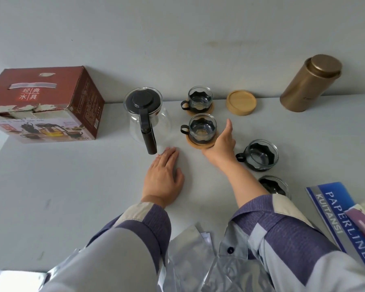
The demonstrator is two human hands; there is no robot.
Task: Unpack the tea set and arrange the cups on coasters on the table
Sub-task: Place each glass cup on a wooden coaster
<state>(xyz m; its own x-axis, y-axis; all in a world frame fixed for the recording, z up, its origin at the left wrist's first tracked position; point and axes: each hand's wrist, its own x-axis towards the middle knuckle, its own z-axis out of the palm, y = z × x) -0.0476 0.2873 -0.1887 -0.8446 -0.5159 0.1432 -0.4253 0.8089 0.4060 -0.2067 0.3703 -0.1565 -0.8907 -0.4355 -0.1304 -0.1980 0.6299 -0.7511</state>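
A pale grey table with faint scuffs fills the near and middle scene and runs to a plain, off-white wall at the far side, which carries a faint brownish stain toward the right under soft, even light.

Teapot: clear glass, glossy black plastic lid and handle
Cups: clear glass, black holders
Coasters: pale wood, matt
Canister: brushed golden metal
Box: red cardboard, torn edge
Table: smooth, matt grey
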